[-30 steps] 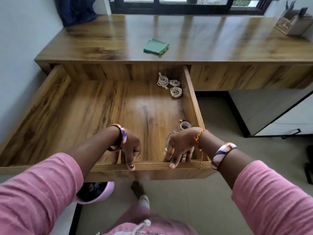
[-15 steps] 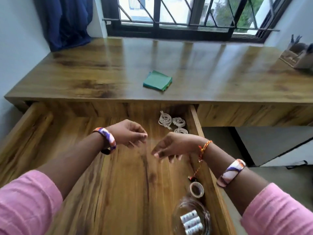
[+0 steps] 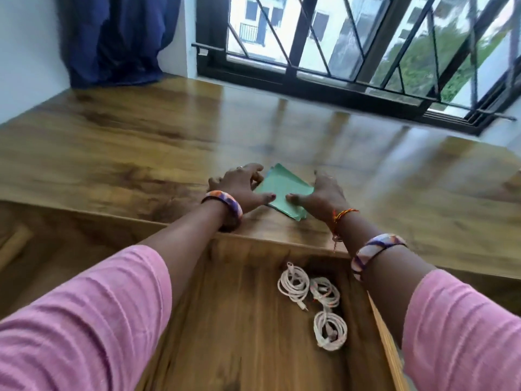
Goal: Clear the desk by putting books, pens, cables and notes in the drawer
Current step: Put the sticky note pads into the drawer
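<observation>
A small stack of green notes (image 3: 284, 190) lies on the wooden desk (image 3: 141, 153) near its front edge. My left hand (image 3: 239, 184) is at the stack's left side with fingers spread, thumb touching the near edge. At the right side is my right hand (image 3: 321, 193), its thumb on the paper. Neither hand has lifted the stack. Below, the drawer (image 3: 239, 334) is pulled out, and three coiled white cables (image 3: 313, 300) lie on its floor at the right.
A barred window (image 3: 352, 46) runs along the back of the desk, and a blue curtain (image 3: 118, 38) hangs at the back left. The drawer's right wall (image 3: 386, 342) runs under my right forearm.
Both hands rose from the drawer's front edge, crossed over the open drawer and reached the green notes on the desk. The view tilted up toward the window.
</observation>
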`<action>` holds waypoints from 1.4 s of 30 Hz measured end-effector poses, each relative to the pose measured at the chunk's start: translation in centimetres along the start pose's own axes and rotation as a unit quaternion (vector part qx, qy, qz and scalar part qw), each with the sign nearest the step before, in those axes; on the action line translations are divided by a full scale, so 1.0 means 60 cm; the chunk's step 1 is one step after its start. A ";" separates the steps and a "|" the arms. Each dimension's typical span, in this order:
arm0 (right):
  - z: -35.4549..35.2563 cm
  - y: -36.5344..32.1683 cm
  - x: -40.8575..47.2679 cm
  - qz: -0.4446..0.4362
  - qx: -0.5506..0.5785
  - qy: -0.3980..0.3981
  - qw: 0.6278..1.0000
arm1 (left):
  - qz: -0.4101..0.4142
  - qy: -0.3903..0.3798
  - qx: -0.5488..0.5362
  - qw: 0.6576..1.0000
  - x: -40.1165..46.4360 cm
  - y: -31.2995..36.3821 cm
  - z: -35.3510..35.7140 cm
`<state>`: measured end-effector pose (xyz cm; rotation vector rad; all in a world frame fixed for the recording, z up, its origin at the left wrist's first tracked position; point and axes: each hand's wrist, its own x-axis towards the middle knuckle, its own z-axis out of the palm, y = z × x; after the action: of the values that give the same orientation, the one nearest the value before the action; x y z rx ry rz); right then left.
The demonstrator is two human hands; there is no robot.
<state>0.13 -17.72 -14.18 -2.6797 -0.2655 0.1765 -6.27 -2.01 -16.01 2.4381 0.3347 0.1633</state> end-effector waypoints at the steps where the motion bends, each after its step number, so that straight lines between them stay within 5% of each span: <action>1: 0.003 -0.003 0.005 0.010 0.004 -0.018 1.000 | 0.006 -0.008 -0.019 1.000 0.000 -0.004 0.001; 7: -0.006 0.001 -0.028 0.022 0.080 -0.103 0.991 | 0.010 -0.079 -0.057 0.995 -0.042 -0.002 -0.010; 14: 0.003 0.011 -0.188 -0.069 0.128 -0.104 0.984 | 0.004 0.012 -0.106 0.994 -0.229 -0.001 -0.002; 17: 0.014 0.024 -0.299 -0.083 0.279 -0.207 0.934 | -0.063 -0.008 -0.281 0.958 -0.335 -0.005 -0.019; 20: 0.026 0.049 -0.411 -0.071 0.370 -0.298 0.877 | -0.088 -0.119 -0.370 0.917 -0.437 -0.024 -0.030; 23: 0.052 0.065 -0.497 -0.016 0.425 -0.312 0.850 | -0.140 -0.115 -0.427 0.886 -0.520 -0.044 -0.022; 31: 0.087 0.082 -0.594 0.046 0.404 -0.276 0.871 | -0.224 -0.111 -0.373 0.893 -0.658 -0.079 -0.007; 36: 0.094 0.080 -0.622 0.073 0.411 -0.263 0.870 | -0.209 -0.076 -0.383 0.897 -0.698 -0.073 -0.013; 42: 0.080 0.085 -0.631 0.107 0.400 -0.223 0.882 | -0.270 0.106 -0.187 0.939 -0.698 -0.112 -0.026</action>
<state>-36.74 -28.37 -17.61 -1.8033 -0.0102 0.7894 -48.09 -7.80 -20.40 1.8771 0.9611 0.2242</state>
